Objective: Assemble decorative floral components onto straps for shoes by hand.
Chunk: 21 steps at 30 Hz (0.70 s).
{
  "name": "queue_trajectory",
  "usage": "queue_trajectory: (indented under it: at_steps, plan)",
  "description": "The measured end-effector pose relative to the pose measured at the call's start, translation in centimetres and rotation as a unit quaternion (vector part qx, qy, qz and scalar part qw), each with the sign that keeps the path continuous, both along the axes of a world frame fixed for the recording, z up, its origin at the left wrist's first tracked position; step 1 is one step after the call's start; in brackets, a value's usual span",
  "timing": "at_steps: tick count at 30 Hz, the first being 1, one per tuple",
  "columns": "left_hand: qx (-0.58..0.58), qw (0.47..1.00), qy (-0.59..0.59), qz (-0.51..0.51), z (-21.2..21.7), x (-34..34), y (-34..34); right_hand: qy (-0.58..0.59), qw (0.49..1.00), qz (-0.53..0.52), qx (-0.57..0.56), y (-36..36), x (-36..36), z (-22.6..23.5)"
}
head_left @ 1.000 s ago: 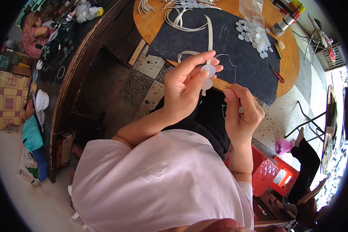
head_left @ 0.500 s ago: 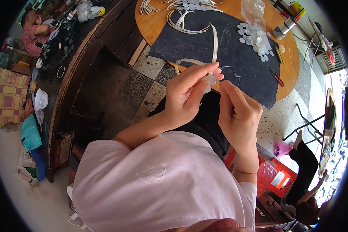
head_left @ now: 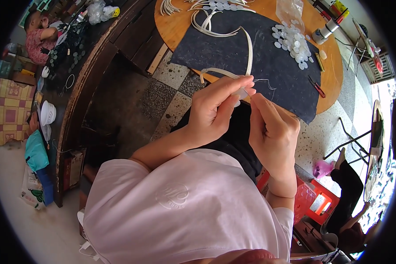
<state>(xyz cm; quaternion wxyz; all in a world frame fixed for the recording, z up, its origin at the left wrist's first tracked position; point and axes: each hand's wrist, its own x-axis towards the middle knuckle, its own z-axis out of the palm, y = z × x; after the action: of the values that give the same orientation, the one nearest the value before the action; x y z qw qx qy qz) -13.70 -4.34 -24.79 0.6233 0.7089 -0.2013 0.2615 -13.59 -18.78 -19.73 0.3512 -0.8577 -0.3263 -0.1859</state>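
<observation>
**Two discs at my fingertips, a heap of loose ones waiting**

In the head view, my left hand (head_left: 213, 105) pinches thumb against fingers on a pale disc (head_left: 241, 93) and the pale strip (head_left: 250, 53) at it, just past the near edge of the round table (head_left: 176, 31). A second disc (head_left: 237, 104) peeks out below, toward six o'clock. My right hand (head_left: 275, 127) is drawn into a tight pinch, its fingertips near the first disc at about four o'clock; I can't tell whether a needle is between them, as the fingers hide it. A loose thread (head_left: 263, 80) trails at two o'clock.

As for progress, I judge this piece to be early on: only those two discs show at the strip, and its stretch toward twelve o'clock looks bare. Plenty is left: the heap of loose discs (head_left: 295, 44) lies on the dark mat (head_left: 207, 53) at half past one, and a bundle of pale strips (head_left: 215, 34) at eleven. Beyond the bundle, more discs (head_left: 220, 6) sit grouped beside strips. Red-handled cutters (head_left: 320, 91) lie unused at three o'clock.
</observation>
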Motion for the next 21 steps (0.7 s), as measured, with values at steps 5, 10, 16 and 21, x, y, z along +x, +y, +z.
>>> queue_trajectory:
  at_steps: [5,10,16,21]
  plan:
    - [0.087,0.995,-0.049,0.021,0.3,0.2,0.1,0.01,1.0,-0.002,-0.007,0.1,0.0,0.2]
    - [0.208,0.966,-0.132,0.074,0.4,0.2,-0.1,0.036,0.999,-0.023,0.015,0.4,-0.2,-0.5]
    - [0.322,0.917,-0.231,0.048,0.1,0.7,0.5,0.172,0.97,-0.074,0.151,0.7,-0.6,-2.8]
    - [0.428,0.858,-0.285,0.014,-0.3,0.6,0.9,0.321,0.906,-0.087,0.262,0.6,-0.6,-4.8]
